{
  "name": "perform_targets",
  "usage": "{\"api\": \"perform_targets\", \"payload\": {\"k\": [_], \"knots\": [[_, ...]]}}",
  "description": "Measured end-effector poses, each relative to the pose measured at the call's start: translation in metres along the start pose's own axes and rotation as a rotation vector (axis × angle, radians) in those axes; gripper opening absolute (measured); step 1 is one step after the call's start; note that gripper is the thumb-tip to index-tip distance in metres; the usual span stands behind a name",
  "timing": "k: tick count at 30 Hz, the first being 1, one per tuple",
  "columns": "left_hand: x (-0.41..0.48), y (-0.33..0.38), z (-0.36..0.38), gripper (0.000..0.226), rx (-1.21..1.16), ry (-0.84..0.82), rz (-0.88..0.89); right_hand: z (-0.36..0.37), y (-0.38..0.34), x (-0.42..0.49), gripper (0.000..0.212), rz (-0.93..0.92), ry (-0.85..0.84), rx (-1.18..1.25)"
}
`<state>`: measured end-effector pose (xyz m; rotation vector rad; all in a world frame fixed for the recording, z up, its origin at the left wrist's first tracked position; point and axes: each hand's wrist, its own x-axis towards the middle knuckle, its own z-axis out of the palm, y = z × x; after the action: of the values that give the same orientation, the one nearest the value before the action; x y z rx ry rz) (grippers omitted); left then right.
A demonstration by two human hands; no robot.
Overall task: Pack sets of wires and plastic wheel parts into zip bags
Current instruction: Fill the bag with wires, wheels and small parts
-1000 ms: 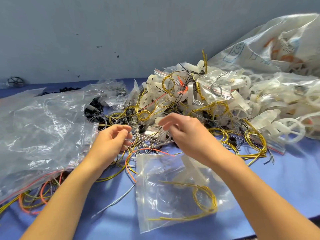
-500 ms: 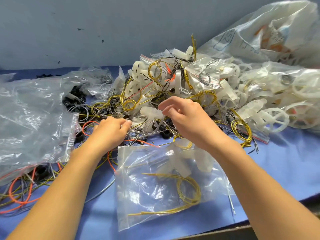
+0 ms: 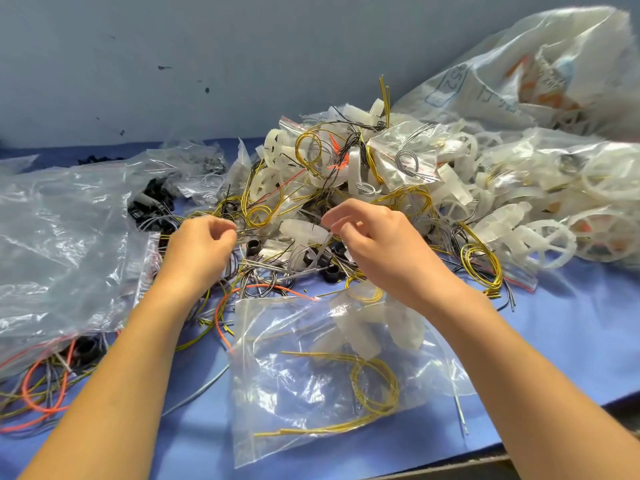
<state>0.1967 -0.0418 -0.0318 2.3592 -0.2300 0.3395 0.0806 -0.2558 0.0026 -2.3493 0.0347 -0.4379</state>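
Observation:
A clear zip bag (image 3: 304,386) lies flat near the front edge, between my forearms. Inside it are a yellow wire coil (image 3: 375,388) and white plastic wheel parts (image 3: 370,327). Behind it rises a tangled pile of wires and white wheels (image 3: 311,174), with small black rings (image 3: 330,271) at its foot. My left hand (image 3: 199,249) hovers at the pile's left foot, its thumb and fingers pinching thin wires. My right hand (image 3: 375,245) hangs over the pile's middle with curled fingers, and a grey wire strand (image 3: 320,249) runs down from its fingertips.
A large crumpled clear bag (image 3: 62,237) covers the left side, with orange and yellow wires (image 3: 38,393) under it. Packed bags of white wheels (image 3: 588,188) and a big sack (image 3: 540,71) fill the right back. The blue table cover (image 3: 571,323) ends at the front edge (image 3: 485,460).
Both hands have lifted slightly off the pile and moved apart, left still pinching thin wires. The camera view has shifted, so the zip bag sits lower and more central.

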Motion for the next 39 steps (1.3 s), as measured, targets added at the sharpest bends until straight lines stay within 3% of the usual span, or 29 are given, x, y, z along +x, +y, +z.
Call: {"api": "perform_targets", "payload": {"k": [7,11,15,17,19,21,26,30,33,35,39], "knots": [[-0.002,0.020,-0.026,0.012,-0.595,0.189,0.019,0.004,-0.007,-0.001,0.031,-0.045,0.005,0.031],[-0.015,0.042,-0.040,0.019,-1.236,0.008,-0.045,0.009,-0.014,-0.001,0.030,-0.121,-0.002,0.096],[-0.037,0.056,-0.033,0.023,-1.385,-0.154,-0.116,0.016,-0.023,-0.004,0.045,-0.216,-0.027,0.032],[-0.045,0.060,-0.026,0.025,-1.415,-0.214,-0.142,0.018,-0.027,-0.006,0.042,-0.255,0.002,-0.072],[-0.050,0.062,-0.019,0.023,-1.331,-0.218,-0.119,0.016,-0.028,-0.006,0.032,-0.292,0.037,-0.167],[-0.053,0.060,-0.014,0.026,-1.053,-0.144,0.005,0.014,-0.027,-0.006,0.027,-0.299,0.061,-0.202],[-0.055,0.043,-0.008,0.016,-0.235,0.142,0.329,0.013,-0.022,-0.004,0.023,-0.258,0.013,0.073],[-0.057,0.045,-0.007,0.022,-0.442,-0.026,0.235,0.011,-0.020,0.001,0.023,-0.175,-0.019,0.289],[-0.057,0.049,-0.006,0.021,-0.506,-0.038,0.225,0.009,-0.018,0.003,0.026,-0.173,-0.051,0.198],[-0.056,0.048,-0.008,0.017,-0.409,0.014,0.315,0.010,-0.017,0.001,0.026,-0.202,-0.067,0.099],[-0.054,0.045,-0.013,0.043,-0.167,0.043,0.437,0.012,-0.019,-0.001,0.025,-0.259,-0.078,-0.016]]}}
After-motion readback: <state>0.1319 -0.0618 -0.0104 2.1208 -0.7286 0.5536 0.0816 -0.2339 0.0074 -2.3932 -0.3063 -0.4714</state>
